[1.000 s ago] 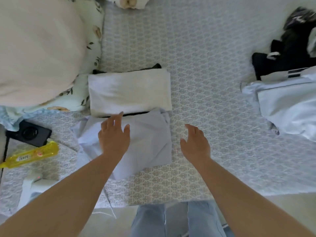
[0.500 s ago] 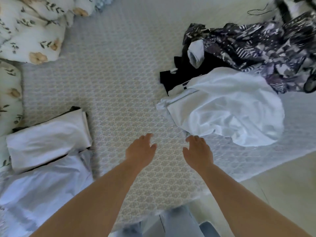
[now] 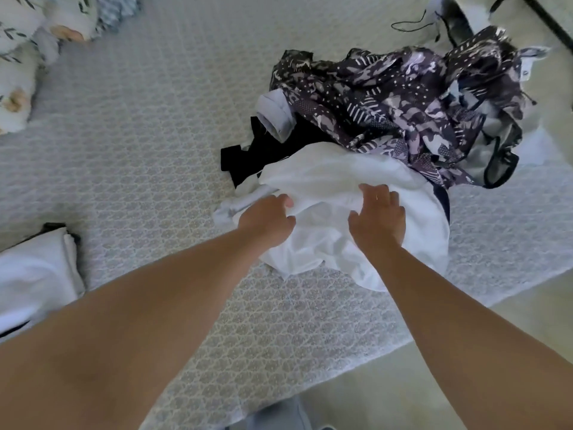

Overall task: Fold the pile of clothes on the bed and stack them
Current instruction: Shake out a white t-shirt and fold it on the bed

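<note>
At nine o'clock, at the left edge, a folded white cloth [image 3: 34,274] lay on the patterned bedspread [image 3: 148,150], with a dark layer showing just under it. Toward ten and eleven o'clock sat flowered pillows [image 3: 18,72]. Near the middle, the left hand [image 3: 266,217] had its fingers curled into the near left edge of a crumpled white shirt [image 3: 335,181], gripping a fold of it. Just to its right, at about one o'clock from centre, the right hand [image 3: 378,215] rested on top of the same shirt with fingers bent down into the cloth; whether it truly pinched the cloth I could not tell. The white shirt lay at the near side of the unfolded pile, touching a black garment [image 3: 263,156] at its far left and a pale blue rolled piece [image 3: 276,114] beyond that. At two o'clock a dark purple patterned garment [image 3: 403,97] sprawled over the rest of the pile, and a thin black cord [image 3: 412,24] lay behind it.
</note>
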